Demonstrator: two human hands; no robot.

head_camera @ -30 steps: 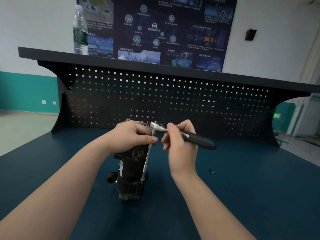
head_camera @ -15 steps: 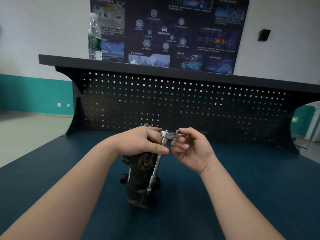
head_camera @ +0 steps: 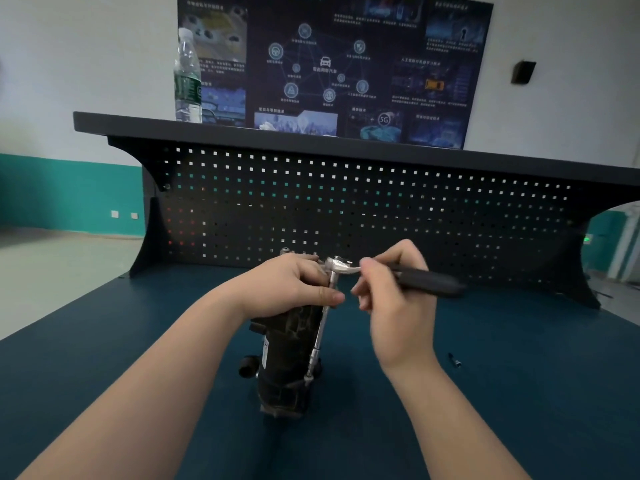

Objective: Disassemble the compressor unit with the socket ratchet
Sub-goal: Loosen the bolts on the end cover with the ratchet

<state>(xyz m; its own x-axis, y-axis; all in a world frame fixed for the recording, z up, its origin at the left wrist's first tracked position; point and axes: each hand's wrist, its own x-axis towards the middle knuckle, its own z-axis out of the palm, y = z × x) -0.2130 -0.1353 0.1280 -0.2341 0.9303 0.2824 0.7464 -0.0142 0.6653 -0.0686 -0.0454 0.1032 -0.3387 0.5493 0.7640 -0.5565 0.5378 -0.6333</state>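
Note:
A dark, grimy compressor unit (head_camera: pixel 287 362) stands upright on the blue bench top. My left hand (head_camera: pixel 294 284) clasps its upper end, thumb against the extension bar. The socket ratchet (head_camera: pixel 341 265) has a chrome head beside that hand. Its long extension bar (head_camera: pixel 320 337) runs down the unit's right side to a fastener near the base. My right hand (head_camera: pixel 391 289) pinches the ratchet's black handle (head_camera: pixel 429 282), which points right.
A small loose bolt (head_camera: pixel 454 360) lies on the bench top (head_camera: pixel 519 393) to the right of my right forearm. A black pegboard back panel (head_camera: pixel 363 209) rises behind the unit, with a shelf carrying a water bottle (head_camera: pixel 187 77).
The ratchet handle swung toward me and back out to the right, my right hand following it. My left hand stayed on the compressor. The view shifted slightly.

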